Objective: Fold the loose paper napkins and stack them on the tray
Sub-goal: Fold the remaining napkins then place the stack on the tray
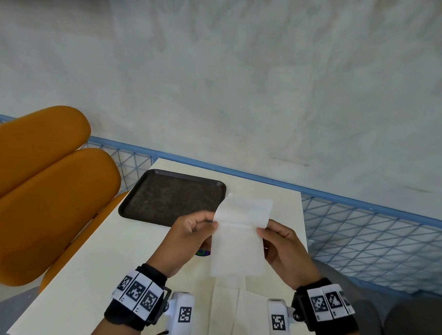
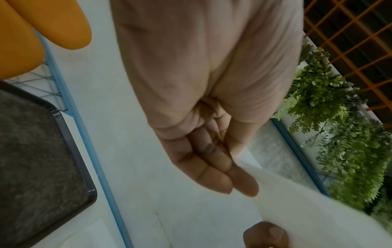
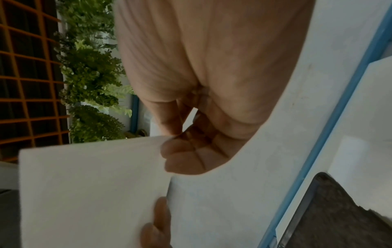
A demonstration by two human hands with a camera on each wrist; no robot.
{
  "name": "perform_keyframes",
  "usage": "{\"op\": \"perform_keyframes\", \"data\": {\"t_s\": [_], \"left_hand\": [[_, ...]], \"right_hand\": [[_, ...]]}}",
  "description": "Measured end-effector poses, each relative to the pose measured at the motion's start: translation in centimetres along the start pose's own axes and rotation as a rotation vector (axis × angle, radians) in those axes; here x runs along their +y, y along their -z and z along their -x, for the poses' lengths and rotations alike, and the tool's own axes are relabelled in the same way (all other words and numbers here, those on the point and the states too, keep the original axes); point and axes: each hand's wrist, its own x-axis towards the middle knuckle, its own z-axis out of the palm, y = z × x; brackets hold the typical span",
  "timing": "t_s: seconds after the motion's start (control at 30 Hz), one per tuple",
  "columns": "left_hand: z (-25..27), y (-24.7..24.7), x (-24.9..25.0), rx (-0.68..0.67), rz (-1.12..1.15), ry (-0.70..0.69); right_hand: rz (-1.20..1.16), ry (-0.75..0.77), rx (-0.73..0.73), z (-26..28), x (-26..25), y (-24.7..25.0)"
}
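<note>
A white paper napkin (image 1: 239,244) is held up above the table between both hands, its top part bent away over a crease. My left hand (image 1: 199,227) pinches its left edge at the crease and my right hand (image 1: 270,232) pinches its right edge. In the right wrist view the napkin (image 3: 89,189) fills the lower left, with my right fingers (image 3: 184,159) curled on its edge. The napkin (image 2: 314,213) runs off blurred to the lower right of the left wrist view. A dark speckled tray (image 1: 168,198) lies bare at the table's far left.
More white napkins (image 1: 227,317) lie flat on the white table (image 1: 96,263) near me. An orange padded seat (image 1: 36,189) stands to the left. A blue wire-mesh fence (image 1: 364,231) runs behind and right of the table. A small coloured object (image 1: 203,252) peeks out under my left hand.
</note>
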Motion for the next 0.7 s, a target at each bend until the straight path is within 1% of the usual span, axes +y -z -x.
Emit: {"op": "perform_keyframes", "data": {"t_s": [0.13, 0.3, 0.37, 0.47, 0.7], "left_hand": [[0.4, -0.4, 0.3, 0.005, 0.048, -0.003], [0.7, -1.2, 0.8, 0.019, 0.106, 0.007], [0.6, -1.2, 0.6, 0.051, 0.144, 0.025], [0.7, -1.5, 0.9, 0.064, 0.183, 0.064], [0.8, -1.9, 1.3, 0.117, 0.179, 0.117]], "right_hand": [[0.01, 0.04, -0.051, 0.1, -0.1, 0.4], [-0.032, 0.075, -0.05, 0.3, -0.5, 0.5], [-0.004, 0.086, -0.043, 0.5, -0.7, 0.4], [0.032, 0.085, -0.031, 0.6, -1.1, 0.2], [0.056, 0.094, -0.035, 0.6, -1.0, 0.1]]}}
